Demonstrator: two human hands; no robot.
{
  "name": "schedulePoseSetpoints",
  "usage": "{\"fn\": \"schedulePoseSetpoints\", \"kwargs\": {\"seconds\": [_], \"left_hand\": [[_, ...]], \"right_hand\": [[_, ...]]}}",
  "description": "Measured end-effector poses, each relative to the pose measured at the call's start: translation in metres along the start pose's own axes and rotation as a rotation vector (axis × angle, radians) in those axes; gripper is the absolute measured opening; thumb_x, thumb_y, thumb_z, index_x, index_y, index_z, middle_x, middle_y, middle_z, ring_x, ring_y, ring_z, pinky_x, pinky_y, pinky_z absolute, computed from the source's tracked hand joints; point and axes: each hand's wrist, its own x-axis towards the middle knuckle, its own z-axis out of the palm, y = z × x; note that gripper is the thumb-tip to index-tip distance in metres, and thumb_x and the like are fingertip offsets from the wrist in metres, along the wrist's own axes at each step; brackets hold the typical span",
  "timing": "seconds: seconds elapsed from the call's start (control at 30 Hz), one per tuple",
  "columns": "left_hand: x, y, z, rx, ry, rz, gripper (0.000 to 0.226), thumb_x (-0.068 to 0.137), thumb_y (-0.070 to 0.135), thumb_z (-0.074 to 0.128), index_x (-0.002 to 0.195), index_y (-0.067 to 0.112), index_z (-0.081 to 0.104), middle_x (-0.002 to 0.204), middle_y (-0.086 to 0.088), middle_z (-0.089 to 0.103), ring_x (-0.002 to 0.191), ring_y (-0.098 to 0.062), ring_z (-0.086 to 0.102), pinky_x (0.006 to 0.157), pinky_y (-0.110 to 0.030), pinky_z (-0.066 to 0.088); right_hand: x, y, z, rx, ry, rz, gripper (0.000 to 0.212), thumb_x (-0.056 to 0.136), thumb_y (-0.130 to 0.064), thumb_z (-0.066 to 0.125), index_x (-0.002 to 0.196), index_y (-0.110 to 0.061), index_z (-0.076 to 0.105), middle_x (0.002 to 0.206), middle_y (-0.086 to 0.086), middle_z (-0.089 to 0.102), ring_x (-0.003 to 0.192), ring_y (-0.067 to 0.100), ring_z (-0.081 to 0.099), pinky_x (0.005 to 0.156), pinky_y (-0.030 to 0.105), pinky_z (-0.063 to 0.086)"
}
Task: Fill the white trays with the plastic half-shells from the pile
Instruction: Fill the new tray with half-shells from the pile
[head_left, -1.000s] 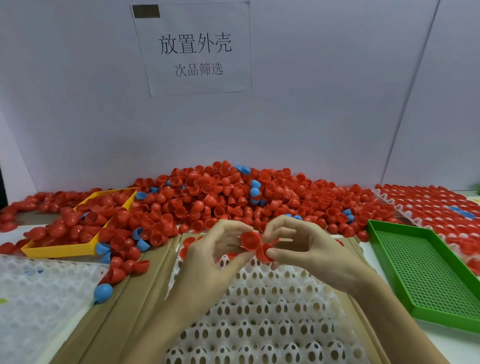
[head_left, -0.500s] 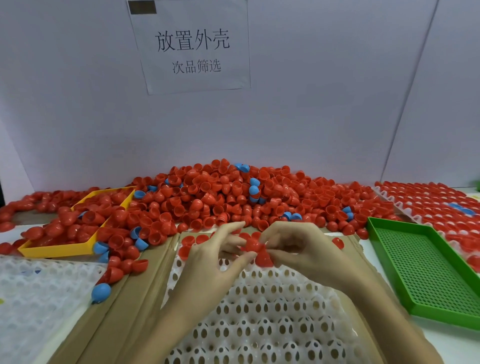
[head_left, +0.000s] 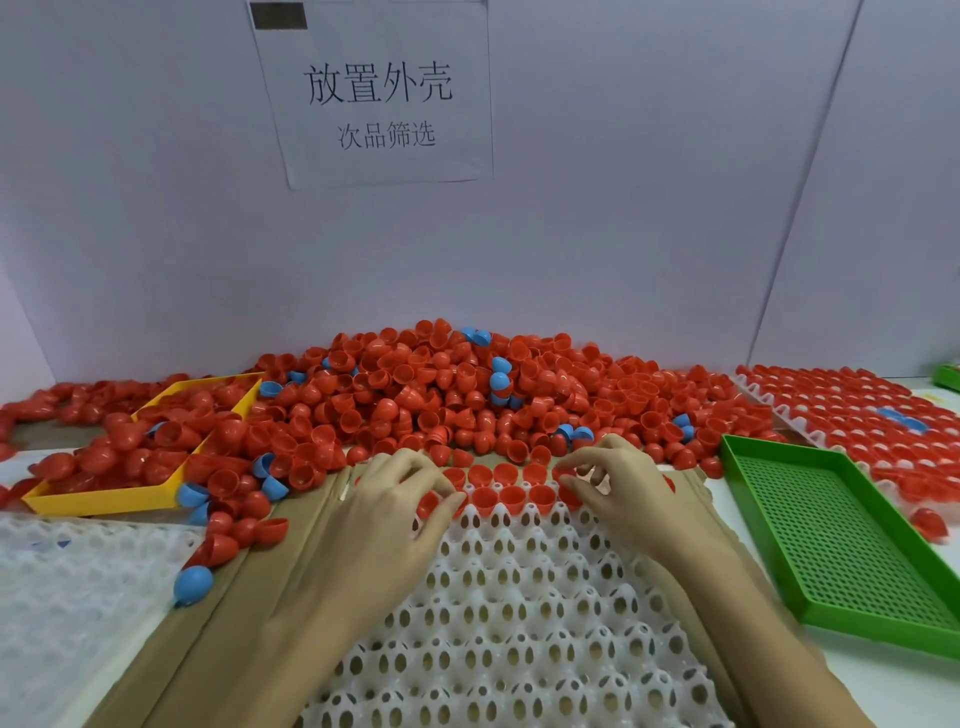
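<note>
both hands are down at the far end of the white tray (head_left: 519, 613), which sits on brown cardboard (head_left: 223, 623) on the worktop (head_left: 883, 691). the left hand (head_left: 384, 514) has its fingers curled over a red half-shell (head_left: 429, 503) at the tray's left edge, grip looks narrow and pinched on it, though most of the shell is hidden under the fingertips. the right hand (head_left: 623, 488) has curled fingers touching another red shell (head_left: 569, 496) at the right end of the same rows, and i honestly cannot tell if it's actually gripping it or just pressing it down. between the two hands there are two short rows of seated red shells (head_left: 511, 486), open side up. just beyond both hands is the big pile of red half-shells (head_left: 467, 395) with a few blue half-shells (head_left: 500, 382) mixed in. left of the left hand and farther back is a yellow tray (head_left: 98, 499) with red shells in it, and nearer on that side another white tray (head_left: 57, 587) plus a loose blue shell (head_left: 193, 583) lying dome-up. right of the right hand sits a green perforated tray (head_left: 841, 545), and beyond that a filled tray (head_left: 857, 410) full of red shells. a paper sign (head_left: 374, 93) with chinese text is stuck on the back wall.
</note>
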Motion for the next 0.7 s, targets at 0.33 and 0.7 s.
{"fn": "schedulePoseSetpoints", "kwargs": {"seconds": [0.33, 0.7], "left_hand": [[0.001, 0.000, -0.001, 0.044, -0.071, 0.011, 0.029, 0.098, 0.050, 0.050, 0.099, 0.030, 0.072, 0.103, 0.023, 0.057, 0.103, 0.001, 0.051, 0.087, -0.027, 0.051], [-0.003, 0.008, -0.004, 0.099, -0.091, 0.109, 0.022, 0.097, 0.045, 0.056, 0.092, 0.031, 0.072, 0.104, 0.023, 0.056, 0.103, 0.010, 0.044, 0.075, -0.001, 0.031]], "right_hand": [[0.007, 0.018, -0.016, 0.138, 0.163, 0.012, 0.020, 0.100, -0.020, 0.070, 0.117, -0.027, 0.076, 0.113, -0.008, 0.066, 0.097, 0.007, 0.062, 0.084, 0.020, 0.051], [0.022, 0.075, 0.001, -0.019, -0.132, 0.269, 0.050, 0.103, -0.011, 0.048, 0.148, -0.027, 0.058, 0.172, 0.002, 0.026, 0.159, 0.025, 0.020, 0.125, 0.052, 0.026]]}}
